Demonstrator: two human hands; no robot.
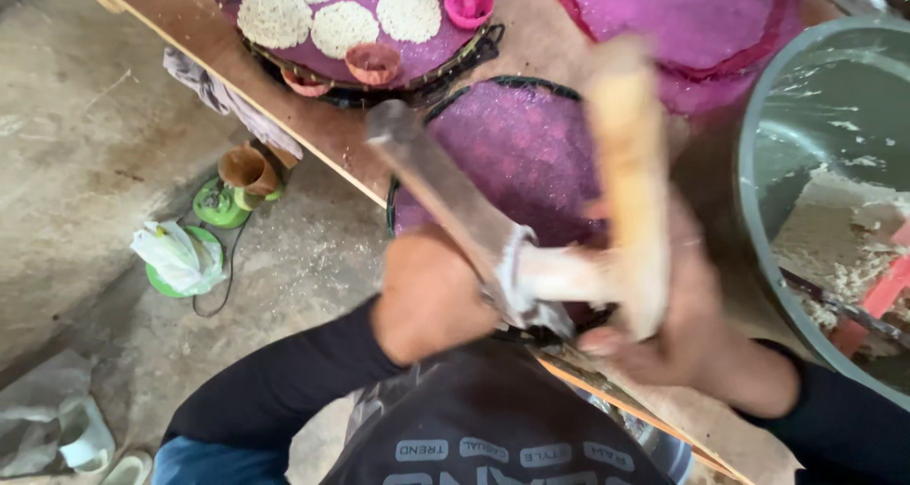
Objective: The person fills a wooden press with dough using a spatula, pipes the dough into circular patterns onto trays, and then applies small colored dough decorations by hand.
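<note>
Your left hand [428, 295] grips a grey metal bar [445, 186]; your right hand [687, 324], at three o'clock, clasps a pale wooden stick [630, 172] above the round purple woven mat [526, 153]

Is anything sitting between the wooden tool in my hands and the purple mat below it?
Nothing visible does. The left hand and right hand hold the wooden tool over the bare purple mat.

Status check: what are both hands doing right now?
Left hand grips metal tool. Right hand holds wooden stick. Purple mat beneath, uncovered.
</note>
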